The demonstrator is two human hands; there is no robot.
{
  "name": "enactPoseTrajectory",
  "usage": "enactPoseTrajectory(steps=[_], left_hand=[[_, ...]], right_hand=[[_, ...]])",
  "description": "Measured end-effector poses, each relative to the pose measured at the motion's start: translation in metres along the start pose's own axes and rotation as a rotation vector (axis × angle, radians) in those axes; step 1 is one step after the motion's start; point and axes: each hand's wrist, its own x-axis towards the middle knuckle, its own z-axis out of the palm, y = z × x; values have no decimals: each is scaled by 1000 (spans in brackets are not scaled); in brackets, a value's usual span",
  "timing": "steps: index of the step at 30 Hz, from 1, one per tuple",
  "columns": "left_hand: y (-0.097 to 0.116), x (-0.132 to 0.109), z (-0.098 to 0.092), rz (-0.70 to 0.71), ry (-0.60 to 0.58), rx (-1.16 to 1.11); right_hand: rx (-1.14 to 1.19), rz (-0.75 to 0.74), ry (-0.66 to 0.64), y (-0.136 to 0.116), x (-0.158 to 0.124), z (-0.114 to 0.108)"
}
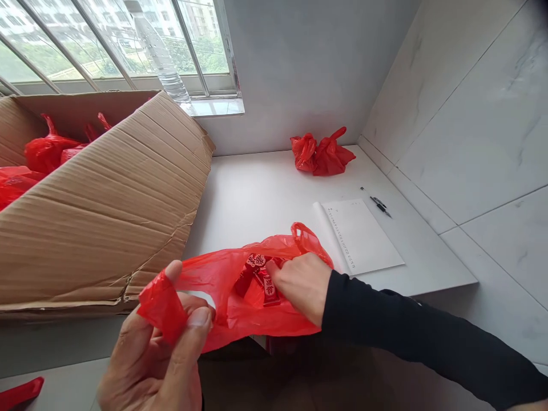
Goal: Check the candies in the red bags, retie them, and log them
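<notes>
Left hand (156,359): we pinch red bag (269,319) handle (159,302) | Right hand (302,282): inside red bag, at packets (269,289); finger closure we cannot tell | Carton (111,211): left of red bag

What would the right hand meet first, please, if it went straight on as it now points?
The right hand would probably meet the red packets inside the red bag; depth is unclear, and it may be touching them.

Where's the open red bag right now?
At the head view's lower centre, the open red bag is held at one end by the left hand, with the right hand in its mouth.
</notes>
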Motion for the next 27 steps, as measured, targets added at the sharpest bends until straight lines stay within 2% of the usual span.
enactPoseTrajectory(steps=[4, 7, 9, 14, 21, 27], left_hand=[[6, 2, 4, -7, -20, 3], [9, 1, 4, -4, -37, 11], [9, 2, 2, -9, -26, 17], [9, 3, -3, -8, -32, -27], [7, 3, -2, -10, -50, -18], [4, 7, -8, 18, 19, -31]], right_hand=[[137, -71, 161, -18, 32, 17], [188, -73, 177, -21, 56, 25], [199, -64, 162, -18, 62, 27], [224, -42, 136, -12, 58, 29], [268, -74, 158, -20, 63, 39], [294, -30, 203, -12, 47, 26]])
